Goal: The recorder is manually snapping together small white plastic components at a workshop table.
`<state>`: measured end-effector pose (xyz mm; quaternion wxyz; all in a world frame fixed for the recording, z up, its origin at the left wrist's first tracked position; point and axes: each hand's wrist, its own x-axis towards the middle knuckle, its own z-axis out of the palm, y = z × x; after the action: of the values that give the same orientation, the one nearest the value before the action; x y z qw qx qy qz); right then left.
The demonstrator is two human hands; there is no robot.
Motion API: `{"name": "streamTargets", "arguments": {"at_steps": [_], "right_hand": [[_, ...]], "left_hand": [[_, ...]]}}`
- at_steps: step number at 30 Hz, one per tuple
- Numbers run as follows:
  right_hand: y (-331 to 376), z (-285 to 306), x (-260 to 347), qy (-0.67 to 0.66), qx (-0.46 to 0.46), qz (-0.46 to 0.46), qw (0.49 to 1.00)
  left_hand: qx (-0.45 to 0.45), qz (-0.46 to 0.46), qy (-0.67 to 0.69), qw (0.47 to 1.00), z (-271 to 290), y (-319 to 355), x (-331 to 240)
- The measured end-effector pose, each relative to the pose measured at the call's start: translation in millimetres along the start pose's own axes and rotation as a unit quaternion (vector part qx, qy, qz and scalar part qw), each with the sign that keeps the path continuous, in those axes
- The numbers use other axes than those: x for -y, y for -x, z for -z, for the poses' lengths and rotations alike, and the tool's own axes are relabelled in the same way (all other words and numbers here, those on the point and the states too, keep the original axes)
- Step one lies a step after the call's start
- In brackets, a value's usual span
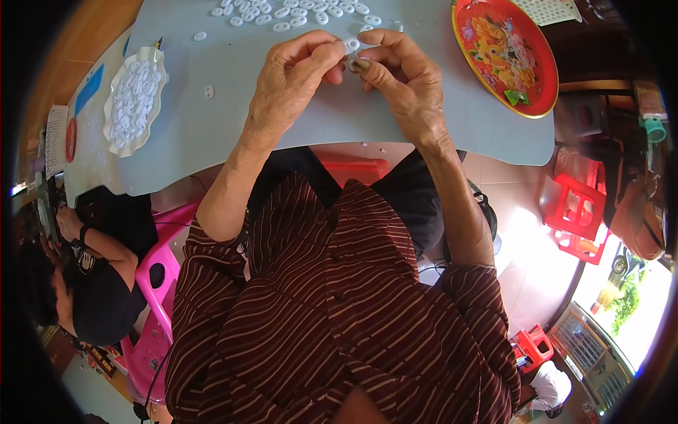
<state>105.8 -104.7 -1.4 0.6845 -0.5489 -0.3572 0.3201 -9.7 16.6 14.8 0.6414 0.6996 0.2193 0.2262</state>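
Over the grey table [233,127], my two hands meet in front of me. My left hand [291,74] pinches a small white oval plastic piece with holes [351,45] between thumb and fingers. Close against it, my right hand [409,81] has its thumb bent in and its index finger reaching past the piece. Something small and pale shows by the right thumb tip, too hidden to name. Beyond my hands lie many similar white two-hole pieces [296,12]. One loose piece [209,92] rests to the left of my left forearm.
A scalloped white dish [161,92] heaped with small white parts stands at the left. On the right is a red floral tray [544,95] with a green wrapper [516,97]. Another person [106,297] sits on a pink chair [159,272] at left. Red stools [579,208] stand at right.
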Motion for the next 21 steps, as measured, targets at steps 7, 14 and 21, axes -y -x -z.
{"name": "streamTargets", "arguments": {"at_steps": [7, 14, 21], "right_hand": [[0, 0, -2, 0.001, 0.009, 0.006, 1.000], [1, 1, 0, 0.007, 0.014, 0.001, 1.000], [1, 1, 0, 0.020, 0.021, 0.004, 1.000]], "left_hand": [[-0.005, 0.013, -0.004, 1.000, 0, -2, 1], [0.013, -0.003, -0.080, 0.997, 4, -3, -3], [0.007, -0.047, -0.132, 0.990, 2, 0, -12]]}}
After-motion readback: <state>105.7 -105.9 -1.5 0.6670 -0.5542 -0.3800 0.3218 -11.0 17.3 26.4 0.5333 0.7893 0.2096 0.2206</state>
